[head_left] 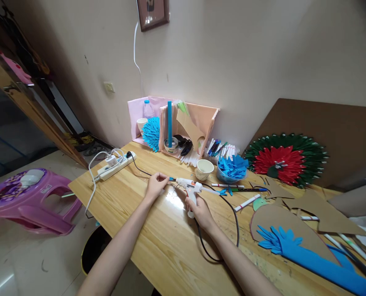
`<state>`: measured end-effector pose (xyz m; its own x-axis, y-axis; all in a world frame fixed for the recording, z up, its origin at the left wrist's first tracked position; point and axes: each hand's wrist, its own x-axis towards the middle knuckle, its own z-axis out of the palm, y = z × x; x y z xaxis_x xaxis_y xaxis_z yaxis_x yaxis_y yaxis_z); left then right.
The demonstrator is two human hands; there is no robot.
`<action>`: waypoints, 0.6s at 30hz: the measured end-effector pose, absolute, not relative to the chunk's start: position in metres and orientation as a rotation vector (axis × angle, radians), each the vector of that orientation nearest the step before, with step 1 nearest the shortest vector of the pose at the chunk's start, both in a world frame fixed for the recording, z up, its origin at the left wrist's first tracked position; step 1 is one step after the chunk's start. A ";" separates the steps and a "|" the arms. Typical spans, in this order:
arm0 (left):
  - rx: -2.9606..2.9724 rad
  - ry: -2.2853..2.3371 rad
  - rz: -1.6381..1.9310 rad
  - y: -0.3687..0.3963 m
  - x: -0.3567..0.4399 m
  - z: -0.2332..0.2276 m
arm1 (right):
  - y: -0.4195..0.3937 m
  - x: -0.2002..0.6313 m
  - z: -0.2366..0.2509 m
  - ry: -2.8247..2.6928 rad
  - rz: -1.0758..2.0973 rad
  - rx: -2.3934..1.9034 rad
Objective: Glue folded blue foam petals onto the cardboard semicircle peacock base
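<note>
My right hand point(199, 210) grips the handle of a white hot glue gun point(191, 187) lying low over the wooden table point(158, 238), its nozzle pointing left. My left hand point(156, 183) pinches a small blue piece point(172, 179) right at the nozzle tip. The gun's black cord point(232, 222) loops back across the table toward me. A second black cord runs from the white power strip point(116, 165) at the far left corner.
A paper cup point(204, 169), a bowl of blue paper pieces point(232, 168), markers, cardboard cut-outs point(321, 211) and a blue paper shape point(306, 257) lie to the right. A red-green paper fan point(283, 158) leans on the wall. A pink stool point(31, 197) stands left of the table.
</note>
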<state>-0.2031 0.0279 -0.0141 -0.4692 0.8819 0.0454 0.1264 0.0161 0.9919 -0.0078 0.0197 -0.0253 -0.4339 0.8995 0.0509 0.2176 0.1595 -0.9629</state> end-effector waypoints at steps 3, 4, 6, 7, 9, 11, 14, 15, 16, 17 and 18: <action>1.061 1.642 1.515 0.028 -0.203 -0.014 | 0.020 -0.008 -0.025 -1.771 1.314 -1.057; 1.068 1.639 1.515 0.028 -0.203 -0.014 | 0.020 -0.008 -0.024 -1.770 1.316 -1.050; 1.080 1.641 1.514 0.028 -0.204 -0.014 | 0.020 -0.008 -0.024 -1.766 1.321 -1.041; 1.085 1.645 1.513 0.028 -0.204 -0.014 | 0.020 -0.008 -0.024 -1.764 1.321 -1.040; 1.092 1.649 1.508 0.028 -0.204 -0.014 | 0.020 -0.008 -0.025 -1.762 1.320 -1.041; 1.090 1.649 1.506 0.028 -0.204 -0.014 | 0.020 -0.008 -0.026 -1.755 1.319 -1.047; 1.089 1.645 1.509 0.027 -0.203 -0.014 | 0.020 -0.008 -0.027 -1.755 1.324 -1.048; 1.088 1.645 1.511 0.027 -0.203 -0.014 | 0.020 -0.008 -0.026 -1.759 1.323 -1.047; 1.084 1.645 1.512 0.027 -0.203 -0.014 | 0.020 -0.008 -0.026 -1.763 1.320 -1.047; 1.079 1.644 1.513 0.027 -0.203 -0.014 | 0.020 -0.008 -0.026 -1.767 1.318 -1.048; 1.073 1.642 1.514 0.026 -0.203 -0.013 | 0.020 -0.008 -0.026 -1.768 1.313 -1.053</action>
<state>-0.2030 0.0264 -0.0133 -0.4521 0.8897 0.0644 0.1362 -0.0024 0.9907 -0.0076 0.0204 -0.0261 -0.4364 0.8979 0.0577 0.2044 0.1614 -0.9655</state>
